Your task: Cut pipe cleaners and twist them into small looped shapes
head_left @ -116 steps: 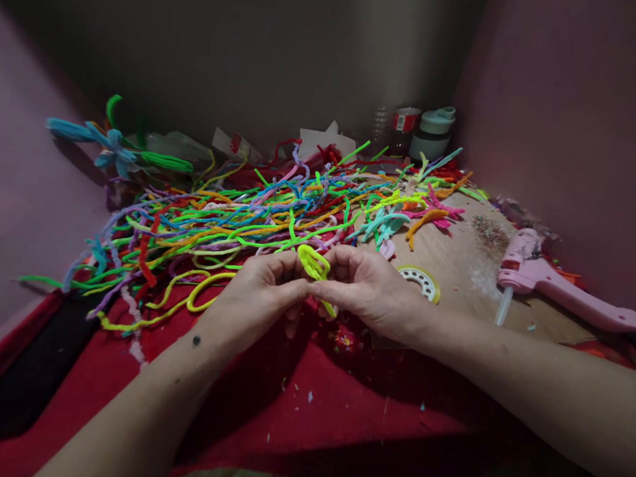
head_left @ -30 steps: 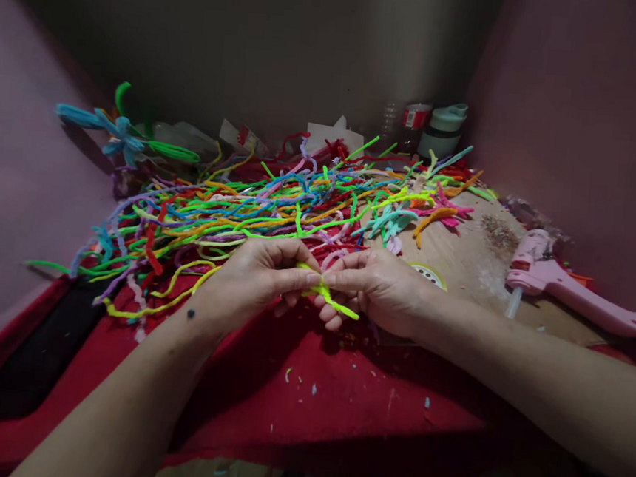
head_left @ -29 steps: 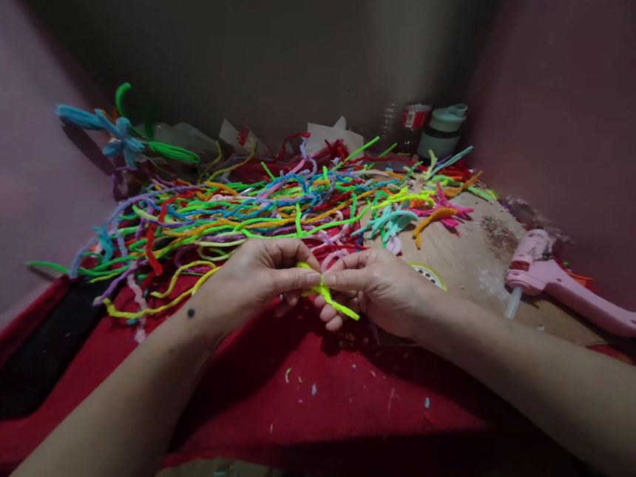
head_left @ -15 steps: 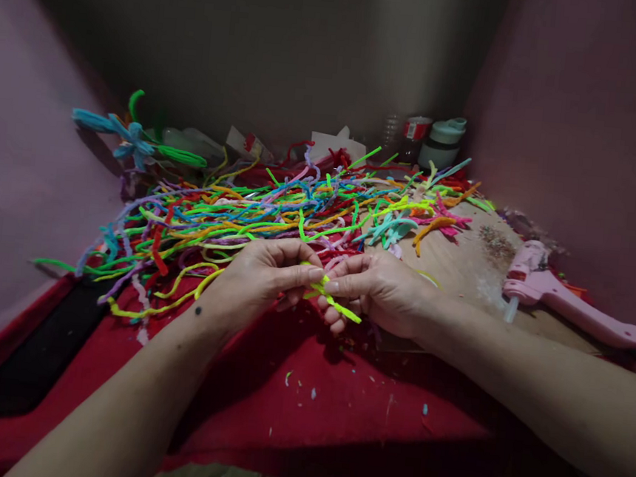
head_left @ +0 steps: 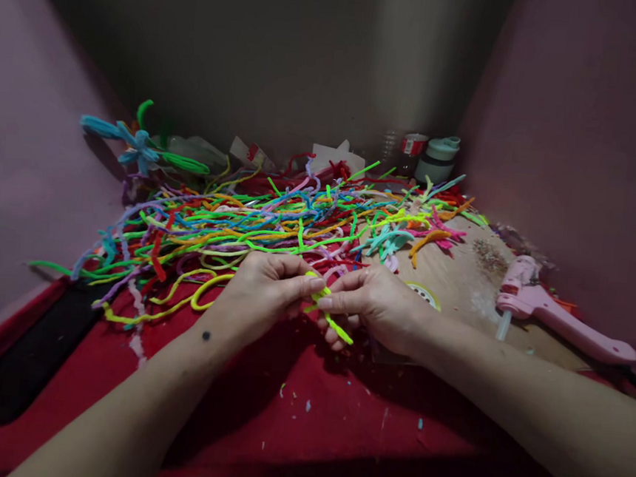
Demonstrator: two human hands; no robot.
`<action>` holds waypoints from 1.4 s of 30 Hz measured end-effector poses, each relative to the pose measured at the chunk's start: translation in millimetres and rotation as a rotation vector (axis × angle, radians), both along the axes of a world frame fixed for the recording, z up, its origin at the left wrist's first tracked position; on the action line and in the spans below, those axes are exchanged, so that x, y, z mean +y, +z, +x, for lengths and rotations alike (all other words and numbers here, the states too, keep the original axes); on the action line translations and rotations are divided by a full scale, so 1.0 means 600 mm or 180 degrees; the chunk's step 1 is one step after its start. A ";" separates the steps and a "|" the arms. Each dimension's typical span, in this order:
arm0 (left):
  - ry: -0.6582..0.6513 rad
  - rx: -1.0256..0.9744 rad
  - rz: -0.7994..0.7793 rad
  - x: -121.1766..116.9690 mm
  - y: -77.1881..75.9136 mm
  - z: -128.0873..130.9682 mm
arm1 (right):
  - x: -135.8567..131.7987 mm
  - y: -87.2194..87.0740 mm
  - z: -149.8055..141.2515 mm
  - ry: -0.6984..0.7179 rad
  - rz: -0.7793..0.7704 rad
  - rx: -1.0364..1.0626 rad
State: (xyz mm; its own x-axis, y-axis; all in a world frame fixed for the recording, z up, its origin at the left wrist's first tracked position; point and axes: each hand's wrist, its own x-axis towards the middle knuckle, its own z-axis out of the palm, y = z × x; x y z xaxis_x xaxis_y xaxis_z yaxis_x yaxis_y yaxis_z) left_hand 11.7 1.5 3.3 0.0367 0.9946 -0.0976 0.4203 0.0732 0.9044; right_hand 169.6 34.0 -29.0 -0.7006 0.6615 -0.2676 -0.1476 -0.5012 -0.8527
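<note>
A bent, bright yellow pipe cleaner (head_left: 339,329) is pinched between my two hands in front of the pile. My left hand (head_left: 272,288) grips its upper part with thumb and forefinger. My right hand (head_left: 371,302) pinches it just beside, thumb against the fingers, and one end slants down to the right below the fingertips. Part of the piece is hidden behind my fingers. Right behind my hands lies a tangled heap of coloured pipe cleaners (head_left: 264,223).
A pink glue gun (head_left: 562,312) rests on the wooden board (head_left: 460,266) at right. A roll of tape (head_left: 425,295) lies beside my right wrist. Behind stand a lidded cup (head_left: 438,160) and a bottle (head_left: 412,152). A black flat object (head_left: 24,350) lies on the red cloth (head_left: 257,426).
Earlier a yellow loop stood up between my hands; now the piece is pinched together, with an end pointing down right. Lately my fingers have shifted only slightly, and the view has tilted.
</note>
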 end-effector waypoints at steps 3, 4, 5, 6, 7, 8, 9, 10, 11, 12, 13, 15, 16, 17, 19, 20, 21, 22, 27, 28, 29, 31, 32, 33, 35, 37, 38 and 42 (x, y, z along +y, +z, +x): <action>0.0169 0.0707 0.0597 -0.008 0.000 0.012 | -0.003 0.000 -0.004 -0.0085 0.0116 -0.0167; 0.0239 0.0868 0.0782 -0.009 -0.001 0.015 | -0.004 0.000 -0.004 -0.0122 0.0140 -0.0212; 0.0296 0.0943 0.0872 -0.010 -0.001 0.017 | -0.005 0.001 -0.005 -0.0161 0.0153 -0.0258; 0.0328 0.0918 0.0853 -0.009 -0.001 0.017 | -0.005 0.002 -0.005 -0.0199 0.0154 -0.0298; 0.0331 0.0789 0.0746 -0.008 -0.001 0.016 | -0.005 0.002 -0.005 -0.0229 0.0154 -0.0315; 0.0304 0.0580 0.0584 -0.006 0.000 0.014 | -0.004 0.003 -0.005 -0.0255 0.0167 -0.0302; 0.0243 0.0338 0.0387 -0.003 0.001 0.011 | -0.003 0.003 -0.004 -0.0308 0.0187 -0.0260; 0.0158 0.0119 0.0191 0.000 0.002 0.007 | -0.001 0.002 -0.003 -0.0389 0.0214 -0.0197; 0.0048 -0.0039 0.0013 0.003 0.003 0.003 | 0.001 0.001 -0.002 -0.0476 0.0233 -0.0126; -0.0063 -0.0115 -0.0133 0.005 0.005 0.000 | 0.003 0.000 -0.001 -0.0548 0.0240 -0.0075; -0.0156 -0.0119 -0.0233 0.006 0.006 -0.002 | 0.005 -0.001 0.000 -0.0600 0.0235 -0.0046; -0.0262 -0.0021 -0.0244 0.007 0.007 -0.002 | 0.006 -0.002 0.000 -0.0629 0.0216 -0.0013; -0.0279 0.0022 -0.0202 0.007 0.007 -0.001 | 0.005 -0.002 0.000 -0.0614 0.0221 0.0014; -0.0292 0.0030 -0.0175 0.006 0.007 0.000 | 0.004 -0.003 -0.001 -0.0610 0.0242 0.0064; -0.0376 -0.0070 -0.0206 0.005 0.006 0.003 | 0.001 -0.003 -0.004 -0.0614 0.0301 0.0207; -0.0456 -0.0170 -0.0247 0.004 0.005 0.004 | 0.000 -0.003 -0.005 -0.0597 0.0319 0.0271; -0.0542 -0.0298 -0.0285 0.004 0.005 0.004 | -0.002 -0.003 -0.006 -0.0574 0.0330 0.0327; -0.0629 -0.0440 -0.0303 0.003 0.006 0.004 | -0.003 -0.003 -0.007 -0.0552 0.0330 0.0372; -0.0939 -0.1009 -0.0433 0.001 0.004 0.002 | -0.003 -0.004 -0.007 -0.0560 0.0232 0.0460; -0.0983 -0.1088 -0.0454 0.001 0.003 0.000 | -0.002 -0.004 -0.007 -0.0544 0.0221 0.0468; -0.1021 -0.1161 -0.0473 0.001 0.001 -0.001 | -0.002 -0.005 -0.007 -0.0526 0.0217 0.0476; -0.1102 -0.1278 -0.0483 0.003 -0.003 -0.004 | -0.002 -0.006 -0.006 -0.0498 0.0229 0.0495; -0.1136 -0.1311 -0.0482 0.005 -0.005 -0.006 | -0.002 -0.006 -0.007 -0.0490 0.0232 0.0506; -0.1156 -0.1327 -0.0480 0.006 -0.006 -0.008 | -0.003 -0.006 -0.007 -0.0492 0.0231 0.0516; -0.1177 -0.1302 -0.0486 0.008 -0.005 -0.012 | -0.005 -0.004 -0.008 -0.0495 0.0237 0.0506; -0.1209 -0.1163 -0.0556 0.009 -0.003 -0.016 | -0.007 -0.001 -0.008 -0.0520 0.0253 0.0431; -0.1206 -0.1045 -0.0567 0.010 -0.001 -0.017 | -0.009 0.002 -0.008 -0.0548 0.0276 0.0367; -0.0750 -0.0658 -0.0219 0.008 0.002 -0.016 | -0.014 0.012 -0.006 -0.0742 0.0485 0.0081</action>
State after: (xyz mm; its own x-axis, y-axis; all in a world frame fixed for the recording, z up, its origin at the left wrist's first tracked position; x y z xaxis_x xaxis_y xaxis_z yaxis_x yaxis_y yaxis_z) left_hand 2.2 6.4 4.3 0.2914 0.9476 -0.1309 0.2407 0.0598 0.9688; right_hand 165.9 25.3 -21.9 -0.5301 0.8368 -0.1369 -0.2661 -0.3175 -0.9101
